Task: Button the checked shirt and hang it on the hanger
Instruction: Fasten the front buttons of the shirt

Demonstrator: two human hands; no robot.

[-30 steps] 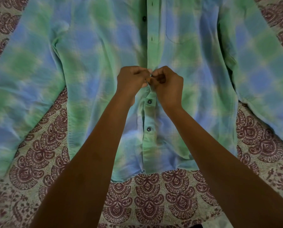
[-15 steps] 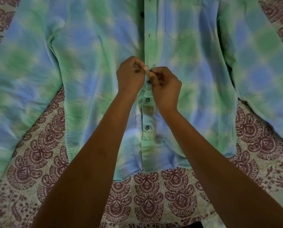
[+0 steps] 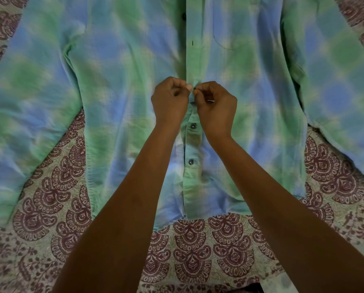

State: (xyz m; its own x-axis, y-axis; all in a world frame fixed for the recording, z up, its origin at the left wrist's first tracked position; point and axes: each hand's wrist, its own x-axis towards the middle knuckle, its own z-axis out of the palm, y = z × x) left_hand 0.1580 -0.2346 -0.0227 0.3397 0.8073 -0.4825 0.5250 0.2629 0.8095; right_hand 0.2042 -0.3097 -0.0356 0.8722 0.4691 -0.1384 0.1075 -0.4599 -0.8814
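The left hand (image 3: 170, 97) and right hand (image 3: 216, 102) pinch the placket of the shirt (image 3: 117, 66), lying flat on the bedspread (image 3: 189, 246), around a button (image 3: 194, 88). A loose pinch could let it slip back out. Open cloth lies all around; no hanger shows.

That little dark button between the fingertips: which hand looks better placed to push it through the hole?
Probably the right hand: its fingertips pinch the placket right at the button. The left hand grips the opposite edge of the checked shirt, seemingly steadying it.
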